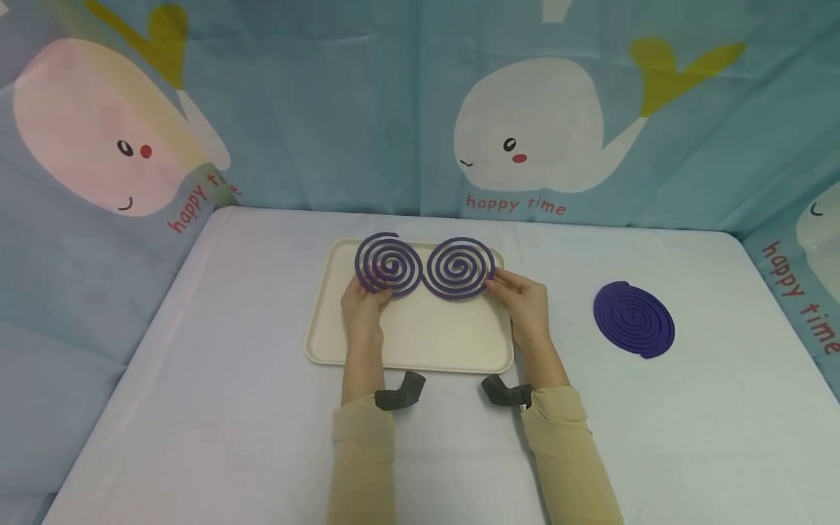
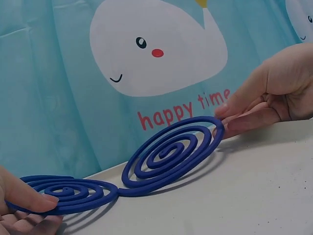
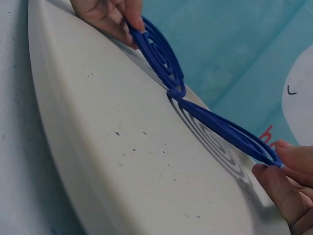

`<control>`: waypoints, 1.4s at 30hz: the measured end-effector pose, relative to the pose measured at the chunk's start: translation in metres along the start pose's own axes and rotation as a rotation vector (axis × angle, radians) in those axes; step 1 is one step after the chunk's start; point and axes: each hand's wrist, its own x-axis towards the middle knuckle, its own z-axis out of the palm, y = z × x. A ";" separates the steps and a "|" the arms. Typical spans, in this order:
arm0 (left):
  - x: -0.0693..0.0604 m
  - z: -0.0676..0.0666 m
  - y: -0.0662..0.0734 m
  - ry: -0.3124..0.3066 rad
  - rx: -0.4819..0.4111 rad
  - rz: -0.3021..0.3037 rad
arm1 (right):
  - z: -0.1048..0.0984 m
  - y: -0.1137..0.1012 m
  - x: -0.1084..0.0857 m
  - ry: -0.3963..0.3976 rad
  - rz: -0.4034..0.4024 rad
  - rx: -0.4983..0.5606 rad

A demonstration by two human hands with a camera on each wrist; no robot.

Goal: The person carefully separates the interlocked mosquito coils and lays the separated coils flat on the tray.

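Observation:
Two blue-purple spirals, a left one (image 1: 391,265) and a right one (image 1: 459,267), hang side by side above the cream tray (image 1: 446,346), touching at their inner edges. My left hand (image 1: 364,310) pinches the left spiral's outer lower edge, thumb on top and fingers beneath. The right spiral's outer rim is pinched between thumb and fingers of my right hand (image 1: 527,302). In the left wrist view the right spiral (image 2: 173,154) tilts up toward my right hand (image 2: 274,93). Shadows of the coils fall on the tray in the right wrist view.
A tightly coiled purple disc (image 1: 634,319) lies on the white table (image 1: 709,437) to the right of the tray. Behind the table hangs a blue curtain (image 1: 341,131) with printed whales. Black wrist devices (image 1: 402,391) sit at both cuffs.

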 end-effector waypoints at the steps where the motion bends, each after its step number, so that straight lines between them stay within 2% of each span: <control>1: 0.000 0.000 0.000 -0.001 0.002 0.004 | 0.000 -0.001 0.000 -0.003 0.007 -0.025; 7: 0.003 0.001 -0.001 -0.006 0.034 0.017 | 0.000 -0.003 0.003 -0.010 0.021 -0.055; 11: 0.005 0.003 0.000 0.010 0.075 0.040 | -0.001 -0.003 0.002 0.002 -0.018 -0.063; 14: 0.004 0.004 0.003 0.026 0.138 0.062 | -0.001 -0.004 0.001 0.011 -0.049 -0.066; 19: 0.002 0.006 0.007 0.058 0.243 0.100 | -0.001 -0.008 0.000 0.013 -0.066 0.009; 22: 0.002 0.006 0.008 0.085 0.255 0.128 | -0.001 -0.009 0.001 0.019 -0.063 0.040; 28: 0.001 0.009 0.008 0.100 0.214 0.184 | -0.004 -0.009 0.002 0.042 -0.076 0.020; 32: 0.000 0.010 0.007 0.109 0.186 0.224 | -0.007 -0.008 0.001 0.035 -0.093 0.075; 37: -0.002 0.007 0.006 0.156 0.181 0.271 | -0.007 -0.006 0.000 0.013 -0.099 0.148; 42: -0.002 0.004 0.005 0.220 0.152 0.339 | -0.008 -0.005 -0.001 0.015 -0.080 0.127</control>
